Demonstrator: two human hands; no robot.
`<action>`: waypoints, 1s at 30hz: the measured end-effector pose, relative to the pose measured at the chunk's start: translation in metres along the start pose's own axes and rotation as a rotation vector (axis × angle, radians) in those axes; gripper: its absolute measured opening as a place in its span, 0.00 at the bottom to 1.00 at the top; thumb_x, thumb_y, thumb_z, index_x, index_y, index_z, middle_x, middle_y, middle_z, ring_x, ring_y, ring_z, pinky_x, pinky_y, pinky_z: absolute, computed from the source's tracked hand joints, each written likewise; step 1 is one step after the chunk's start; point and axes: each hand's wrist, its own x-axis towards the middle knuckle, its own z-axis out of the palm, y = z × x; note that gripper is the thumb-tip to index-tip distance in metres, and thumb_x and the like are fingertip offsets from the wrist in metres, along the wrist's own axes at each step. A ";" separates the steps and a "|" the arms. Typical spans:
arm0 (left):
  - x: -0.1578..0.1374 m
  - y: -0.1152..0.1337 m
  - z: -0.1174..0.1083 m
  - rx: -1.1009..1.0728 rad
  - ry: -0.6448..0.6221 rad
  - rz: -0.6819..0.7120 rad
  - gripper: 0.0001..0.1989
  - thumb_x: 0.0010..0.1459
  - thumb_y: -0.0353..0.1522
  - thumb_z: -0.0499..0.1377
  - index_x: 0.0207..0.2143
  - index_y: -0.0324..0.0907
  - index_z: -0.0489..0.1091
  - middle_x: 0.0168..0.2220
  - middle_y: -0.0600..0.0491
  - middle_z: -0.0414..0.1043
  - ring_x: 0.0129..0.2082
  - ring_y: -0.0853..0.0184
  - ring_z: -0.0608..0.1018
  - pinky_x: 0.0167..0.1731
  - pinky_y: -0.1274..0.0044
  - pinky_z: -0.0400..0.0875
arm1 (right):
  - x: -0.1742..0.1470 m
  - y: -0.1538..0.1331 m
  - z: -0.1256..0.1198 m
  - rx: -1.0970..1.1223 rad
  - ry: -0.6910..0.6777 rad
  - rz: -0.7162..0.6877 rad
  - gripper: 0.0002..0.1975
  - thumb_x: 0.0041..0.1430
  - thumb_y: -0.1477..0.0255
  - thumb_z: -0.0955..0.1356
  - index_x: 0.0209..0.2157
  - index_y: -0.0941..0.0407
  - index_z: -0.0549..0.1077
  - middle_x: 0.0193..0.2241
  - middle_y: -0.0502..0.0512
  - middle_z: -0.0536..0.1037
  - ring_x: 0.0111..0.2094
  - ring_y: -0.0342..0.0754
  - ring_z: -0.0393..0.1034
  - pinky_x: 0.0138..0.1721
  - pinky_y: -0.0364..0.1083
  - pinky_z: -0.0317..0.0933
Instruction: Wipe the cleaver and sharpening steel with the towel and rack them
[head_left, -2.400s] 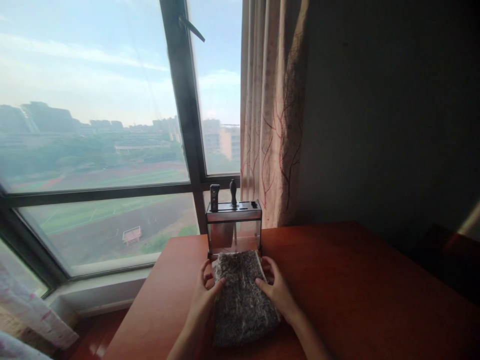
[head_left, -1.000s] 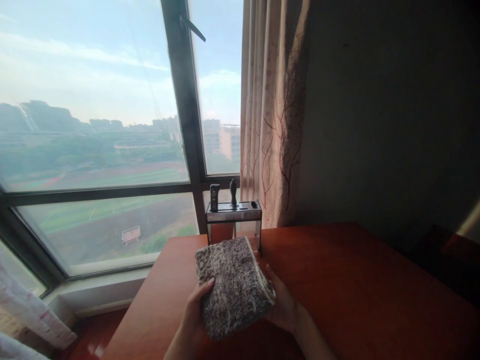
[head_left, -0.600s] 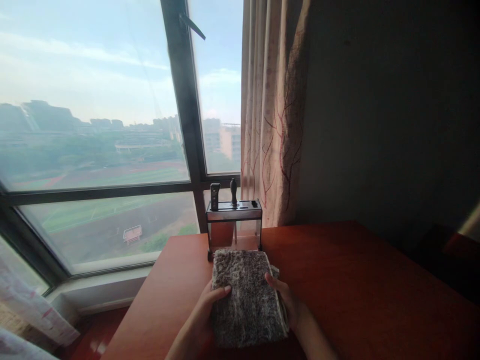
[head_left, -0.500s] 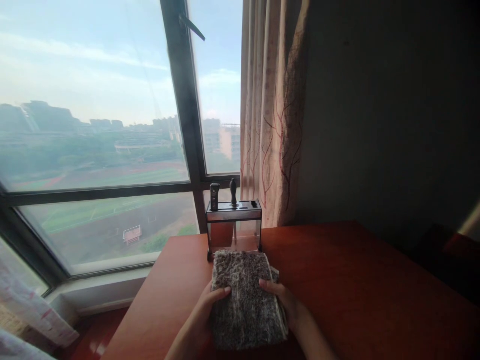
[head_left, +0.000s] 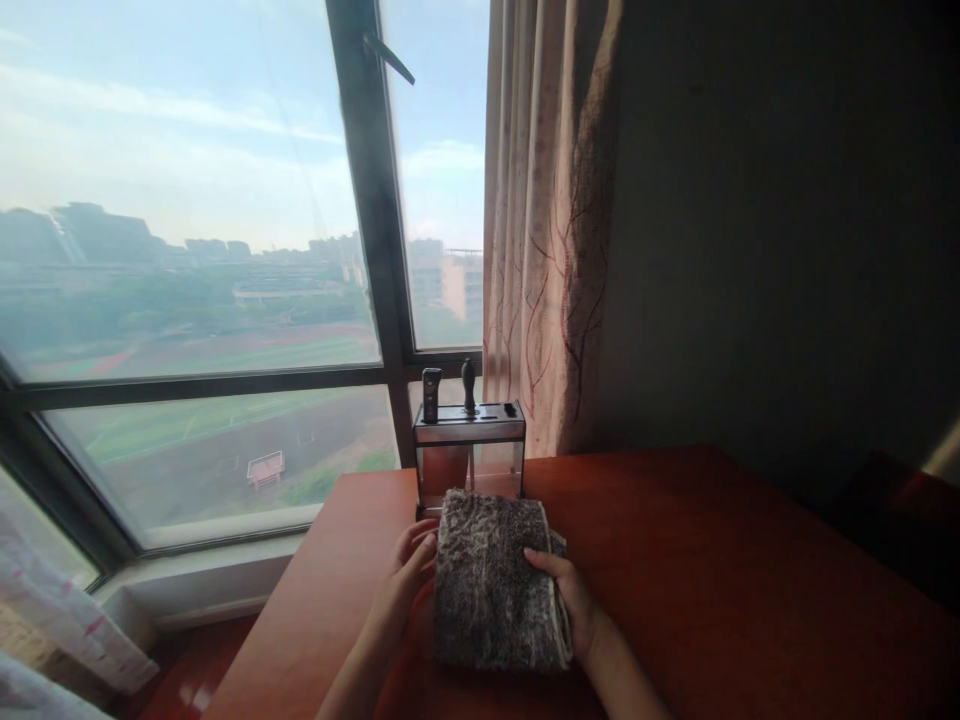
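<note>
A folded grey-brown, fuzzy cloth (head_left: 495, 590) is in front of me over the table, its layered edges showing on the right. My right hand (head_left: 574, 595) grips its right side, thumb on top and the other fingers hidden beneath. Beside the left edge is my left hand (head_left: 409, 565), fingers apart and curved, holding nothing; whether a fingertip touches the cloth I cannot tell. Just beyond the cloth stands a knife block (head_left: 469, 430) with clear sides. Two dark handles rise from it, one flat (head_left: 431, 395) and one rounded (head_left: 468, 385).
The reddish-brown wooden table (head_left: 675, 560) spreads beneath, its left edge near the window sill (head_left: 202, 580). A large window (head_left: 187, 250) fills the left side. A patterned curtain (head_left: 547, 230) hangs behind the table, beside a dark wall (head_left: 750, 220).
My left hand has let go of the cloth's left side and moved slightly up and outward. The cloth has shifted a little up and right, still in my right hand.
</note>
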 end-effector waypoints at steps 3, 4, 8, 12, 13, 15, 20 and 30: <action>0.004 0.002 -0.006 -0.006 0.050 0.035 0.23 0.46 0.43 0.66 0.43 0.42 0.70 0.46 0.45 0.76 0.44 0.53 0.79 0.41 0.68 0.74 | 0.001 0.000 -0.001 -0.002 0.024 -0.019 0.16 0.52 0.63 0.66 0.36 0.60 0.78 0.35 0.64 0.82 0.43 0.61 0.76 0.47 0.60 0.64; 0.005 0.003 -0.007 -0.005 0.060 0.043 0.23 0.46 0.43 0.67 0.42 0.41 0.70 0.46 0.44 0.76 0.45 0.53 0.79 0.41 0.67 0.74 | 0.002 0.001 -0.002 -0.002 0.033 -0.020 0.16 0.52 0.63 0.67 0.36 0.60 0.78 0.35 0.64 0.82 0.43 0.61 0.76 0.48 0.60 0.64; 0.005 0.004 -0.009 0.055 0.102 0.136 0.21 0.50 0.42 0.65 0.44 0.41 0.70 0.46 0.44 0.76 0.47 0.54 0.77 0.43 0.69 0.72 | 0.007 0.003 -0.005 0.024 0.039 -0.027 0.15 0.53 0.64 0.67 0.36 0.60 0.78 0.35 0.64 0.82 0.44 0.60 0.76 0.48 0.58 0.64; 0.002 0.004 -0.006 0.079 0.112 0.177 0.21 0.50 0.42 0.65 0.43 0.41 0.71 0.44 0.45 0.77 0.47 0.54 0.77 0.42 0.69 0.73 | 0.010 0.004 -0.007 0.081 0.096 -0.019 0.14 0.52 0.66 0.68 0.36 0.62 0.77 0.34 0.65 0.82 0.42 0.59 0.77 0.48 0.57 0.66; 0.002 0.002 -0.004 0.065 0.106 0.160 0.20 0.49 0.42 0.65 0.42 0.41 0.71 0.44 0.45 0.77 0.46 0.54 0.77 0.41 0.69 0.73 | 0.010 0.004 -0.007 0.100 0.108 -0.015 0.14 0.52 0.67 0.69 0.36 0.63 0.77 0.33 0.65 0.83 0.41 0.59 0.77 0.48 0.57 0.66; 0.001 -0.002 -0.002 0.036 0.087 0.118 0.20 0.48 0.42 0.66 0.40 0.41 0.72 0.43 0.46 0.77 0.43 0.55 0.79 0.39 0.69 0.74 | 0.010 0.004 -0.005 0.133 0.120 -0.012 0.13 0.53 0.68 0.69 0.37 0.63 0.77 0.33 0.64 0.83 0.40 0.58 0.77 0.48 0.56 0.66; 0.012 0.003 -0.003 0.072 0.098 0.170 0.20 0.47 0.43 0.66 0.40 0.41 0.72 0.43 0.47 0.77 0.42 0.56 0.79 0.40 0.69 0.73 | 0.010 0.005 -0.004 0.168 0.101 -0.005 0.13 0.53 0.69 0.68 0.38 0.63 0.77 0.33 0.64 0.83 0.39 0.58 0.78 0.47 0.56 0.66; 0.080 0.130 0.027 0.390 0.218 0.797 0.17 0.53 0.41 0.62 0.43 0.42 0.69 0.42 0.47 0.73 0.42 0.59 0.76 0.42 0.67 0.69 | 0.016 0.009 -0.014 0.141 0.146 0.036 0.18 0.51 0.67 0.70 0.41 0.63 0.77 0.31 0.64 0.83 0.36 0.59 0.78 0.45 0.57 0.67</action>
